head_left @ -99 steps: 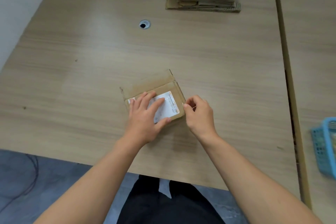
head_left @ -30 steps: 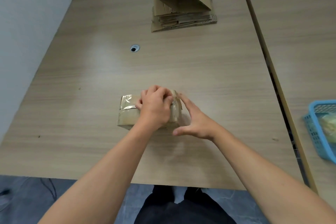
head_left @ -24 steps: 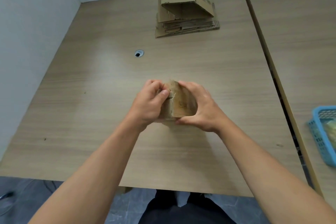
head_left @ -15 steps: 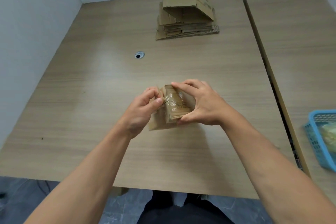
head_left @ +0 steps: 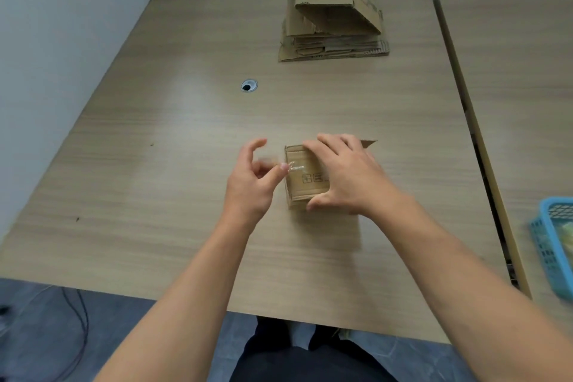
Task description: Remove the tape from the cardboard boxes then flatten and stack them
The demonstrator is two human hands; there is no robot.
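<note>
Both forearms [head_left: 192, 282] I see are bare from the near edge up to the left hand [head_left: 248, 186] and the right hand [head_left: 347, 177]. Nearest me I make out dark trousers [head_left: 310, 363], with a pale patch [head_left: 299, 335] between the legs that I can't identify.

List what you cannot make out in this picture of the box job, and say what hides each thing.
All in the head view:
- Right part of the box: covered by the right hand.
- Grip of the left hand: motion blur, so whether it pinches the tape is unclear.
- The basket: cut off by the right edge, contents blurred.
- The stack: layers too small to count.
</note>
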